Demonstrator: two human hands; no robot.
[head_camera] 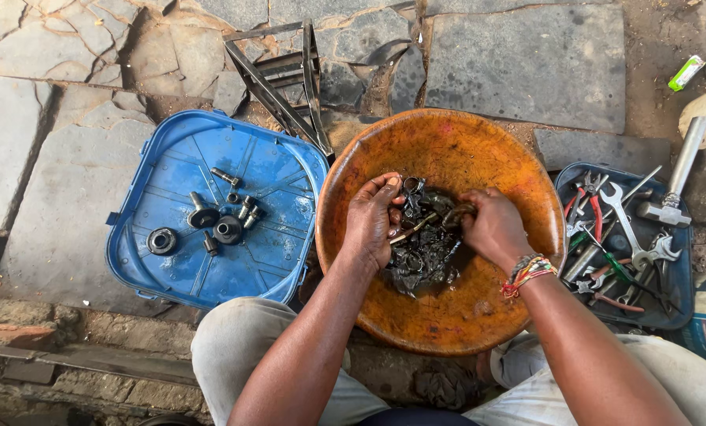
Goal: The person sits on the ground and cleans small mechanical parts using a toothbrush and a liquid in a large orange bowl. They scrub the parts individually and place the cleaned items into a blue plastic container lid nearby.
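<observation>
A round orange basin (pixel 448 150) sits on the ground between my knees. A heap of black, oily metal parts (pixel 425 251) lies in its middle. My left hand (pixel 371 221) rests on the left side of the heap, fingers curled around a dark ring-shaped part near its top. My right hand (pixel 491 229), with a coloured thread band on the wrist, grips a dirty part at the heap's right side. A thin light-coloured rod (pixel 413 229) runs between the two hands.
A blue plastic lid (pixel 171 177) on the left holds several small metal parts. A blue tray (pixel 676 276) on the right holds wrenches, pliers and a hammer. A metal frame (pixel 278 79) lies behind the basin on the stone paving.
</observation>
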